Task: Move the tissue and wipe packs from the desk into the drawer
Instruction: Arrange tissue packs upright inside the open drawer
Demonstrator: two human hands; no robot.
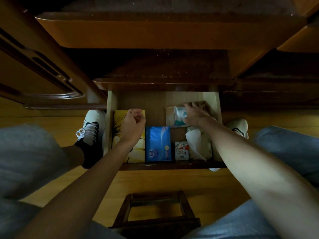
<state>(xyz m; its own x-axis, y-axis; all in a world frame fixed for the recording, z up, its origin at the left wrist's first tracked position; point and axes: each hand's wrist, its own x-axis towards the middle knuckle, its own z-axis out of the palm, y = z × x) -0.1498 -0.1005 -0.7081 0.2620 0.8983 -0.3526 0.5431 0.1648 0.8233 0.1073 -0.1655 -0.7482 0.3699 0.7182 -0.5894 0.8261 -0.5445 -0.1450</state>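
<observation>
The open wooden drawer (112, 104) holds several packs. A yellow tissue pack (119, 121) lies along its left side, a blue wipe pack (158, 144) beside it, then a small white pack with red print (181, 150) and a pale tissue pack (198, 145) at the right. Farther back on the right, a white-and-teal pack (179, 115) lies on a beige pack (170, 116). My right hand (196, 116) rests on the white-and-teal pack, fingers curled over its far edge. My left hand (133, 123) hovers over the yellow pack, fingers loosely curled, holding nothing.
The dark desk top (164, 66) overhangs the drawer's back. A cabinet door (43, 69) stands at the left. My knees in jeans and my two shoes (91, 128) flank the drawer. A wooden stool (155, 209) sits below on the yellow floor.
</observation>
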